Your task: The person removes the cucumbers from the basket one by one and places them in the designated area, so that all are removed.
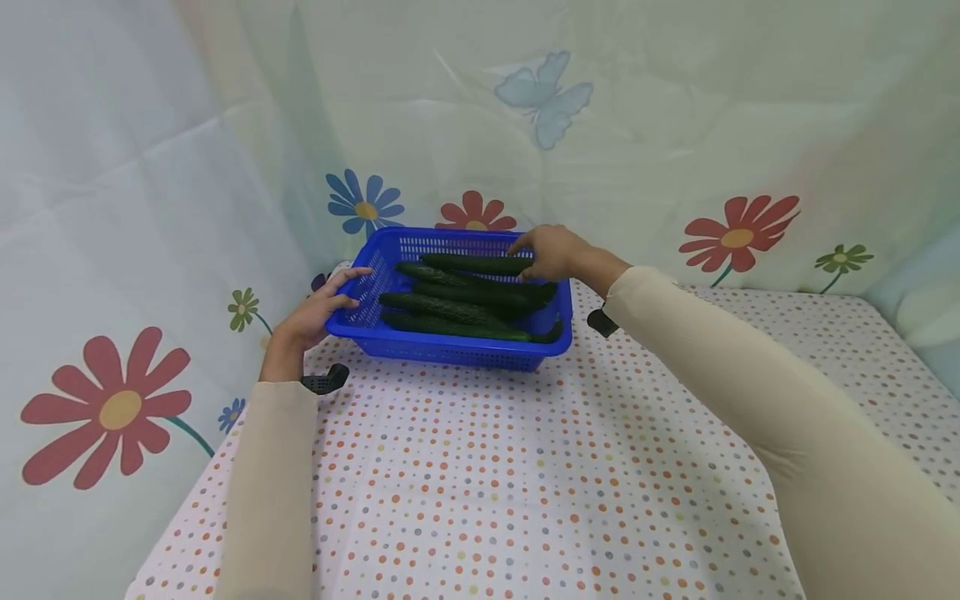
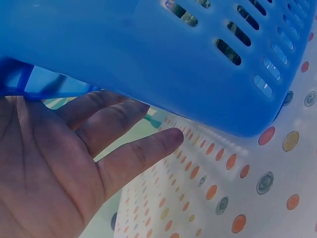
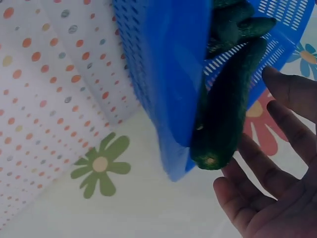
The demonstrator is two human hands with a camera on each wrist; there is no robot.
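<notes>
Where palms (image 2: 44, 183) show (wrist views only), left grip (image 2: 79, 158) by basket (image 2: 124, 59) and right grip (image 3: 276, 173) by cucumber (image 3: 227, 109) gape.

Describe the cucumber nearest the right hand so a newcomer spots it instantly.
Start at the blue basket between the left hand and the right hand. Along its far side lies the cucumber, its right end by the right hand. It is farthest back, behind all the other cucumbers.
</notes>
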